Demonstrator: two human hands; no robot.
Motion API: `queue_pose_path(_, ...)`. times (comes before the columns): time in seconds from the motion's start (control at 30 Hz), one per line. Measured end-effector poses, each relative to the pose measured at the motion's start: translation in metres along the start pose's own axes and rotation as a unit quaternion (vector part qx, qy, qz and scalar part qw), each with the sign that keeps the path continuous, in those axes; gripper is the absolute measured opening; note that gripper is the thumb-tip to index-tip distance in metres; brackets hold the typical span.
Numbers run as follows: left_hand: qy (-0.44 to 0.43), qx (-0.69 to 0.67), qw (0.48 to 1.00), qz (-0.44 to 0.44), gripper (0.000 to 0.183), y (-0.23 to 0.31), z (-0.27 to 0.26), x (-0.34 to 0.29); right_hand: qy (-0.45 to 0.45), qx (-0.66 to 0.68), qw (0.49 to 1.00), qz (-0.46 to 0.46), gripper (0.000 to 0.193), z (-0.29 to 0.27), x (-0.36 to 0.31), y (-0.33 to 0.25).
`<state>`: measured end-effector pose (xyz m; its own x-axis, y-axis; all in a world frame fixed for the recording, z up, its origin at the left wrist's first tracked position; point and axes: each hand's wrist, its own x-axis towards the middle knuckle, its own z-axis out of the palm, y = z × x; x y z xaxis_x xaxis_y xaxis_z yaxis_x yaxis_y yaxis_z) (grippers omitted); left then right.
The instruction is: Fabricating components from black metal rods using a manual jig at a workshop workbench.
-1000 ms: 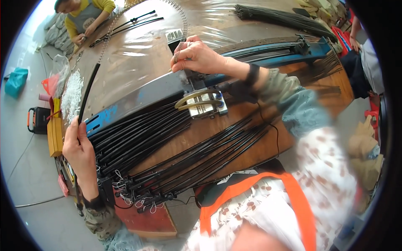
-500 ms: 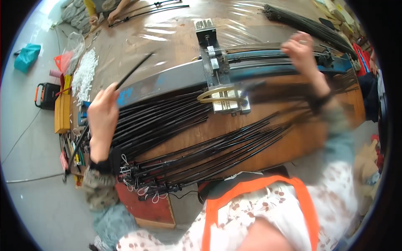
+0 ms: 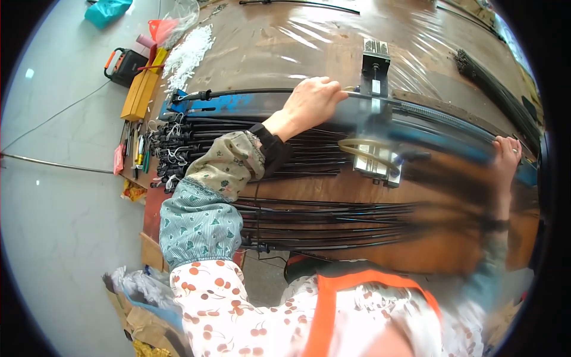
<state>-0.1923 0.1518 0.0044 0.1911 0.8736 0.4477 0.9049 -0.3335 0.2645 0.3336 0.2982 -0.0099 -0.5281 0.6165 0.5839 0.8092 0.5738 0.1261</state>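
Observation:
A long black cable (image 3: 256, 91) lies stretched along the blue-grey metal rail fixture (image 3: 223, 104), its thicker, knobbed end at the rail's left end. My left hand (image 3: 315, 102) is closed over the cable just left of the small black-and-silver clamp (image 3: 376, 62). Toward the far right, my right hand (image 3: 507, 153) is closed at the cable's other end, where a thin coiled stretch runs up to the fingers. A pale yellow hose loop (image 3: 351, 144) hangs at the front of the clamp. Motion blurs the rail's right half.
Bundles of black cables (image 3: 297, 146) lie in front of the rail, with more cables (image 3: 333, 229) nearer me. White small pieces (image 3: 189, 56) are heaped at the back left beside a yellow box (image 3: 140, 95). A dark bundle of rods (image 3: 496, 89) rests at the back right.
My left hand has moved right along the rail, laying the cable's raised end down across it. My right hand has gone further right and lower in view. The whole view has shifted.

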Motion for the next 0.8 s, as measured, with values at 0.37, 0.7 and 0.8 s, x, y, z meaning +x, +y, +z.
queue_pose_path(0.37, 0.006, -0.058, 0.998, -0.017, 0.018, 0.007, -0.004, 0.004, 0.018, -0.02, 0.998, -0.056, 0.02, -0.01, -0.014, -0.011)
queue_pose_path(0.7, -0.112, 0.064, 0.99, -0.064, 0.023, 0.015, -0.01, 0.012, 0.029, 0.154, 0.985, -0.072, 0.025, -0.043, -0.009, -0.15)
queue_pose_path(0.8, -0.115, 0.06, 0.989, -0.071, 0.022, 0.02, -0.008, 0.011, 0.012, 0.201, 0.976, -0.082, 0.03, -0.04, -0.014, -0.16)
